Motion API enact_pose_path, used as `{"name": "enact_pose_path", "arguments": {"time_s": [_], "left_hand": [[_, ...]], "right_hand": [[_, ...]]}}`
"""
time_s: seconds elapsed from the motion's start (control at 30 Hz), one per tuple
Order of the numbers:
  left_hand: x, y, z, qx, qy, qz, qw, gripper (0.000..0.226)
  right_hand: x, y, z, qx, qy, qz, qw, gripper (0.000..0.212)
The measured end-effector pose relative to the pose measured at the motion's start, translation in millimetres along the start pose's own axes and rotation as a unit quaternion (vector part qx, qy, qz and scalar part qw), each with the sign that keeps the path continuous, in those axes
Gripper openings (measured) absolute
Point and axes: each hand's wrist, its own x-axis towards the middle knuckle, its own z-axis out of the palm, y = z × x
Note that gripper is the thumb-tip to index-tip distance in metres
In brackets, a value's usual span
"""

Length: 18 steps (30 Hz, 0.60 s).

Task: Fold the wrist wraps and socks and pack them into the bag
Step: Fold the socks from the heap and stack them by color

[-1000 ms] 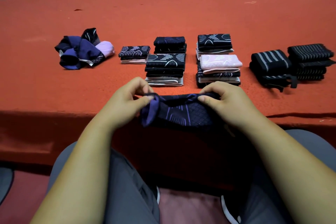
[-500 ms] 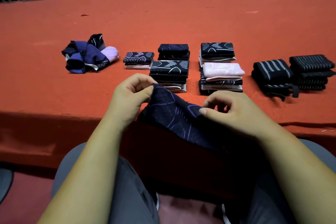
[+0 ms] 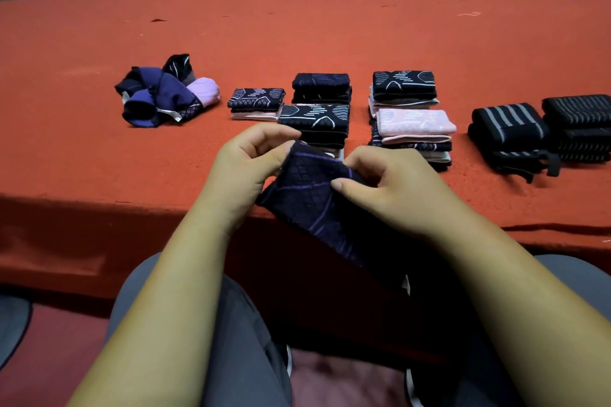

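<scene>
While left hand [image 3: 249,170] and right hand [image 3: 393,190] pinch a dark sock [image 3: 307,208], folded stacks [image 3: 315,120] lie behind — partly hidden.

No writing, brand or number could be read; the small white tag [image 3: 169,113] among the unfolded socks [image 3: 150,99] showed nothing legible.

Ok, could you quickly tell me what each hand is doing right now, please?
Left hand: pinching the top edge of the dark sock.
Right hand: gripping the same sock, thumb on top.
</scene>
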Motion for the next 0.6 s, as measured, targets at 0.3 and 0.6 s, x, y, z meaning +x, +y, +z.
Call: {"name": "enact_pose_path", "arguments": {"time_s": [0.3,0.6], "left_hand": [[-2,-10,18,-0.022,0.011,-0.195,0.98,0.079],[-9,-11,43,0.031,-0.017,-0.162,0.986,0.034]], "right_hand": [[-13,-6,-4,0.017,0.166,0.049,0.985,0.015],[-27,-9,0,0.026,0.151,0.04,0.987,0.012]]}}
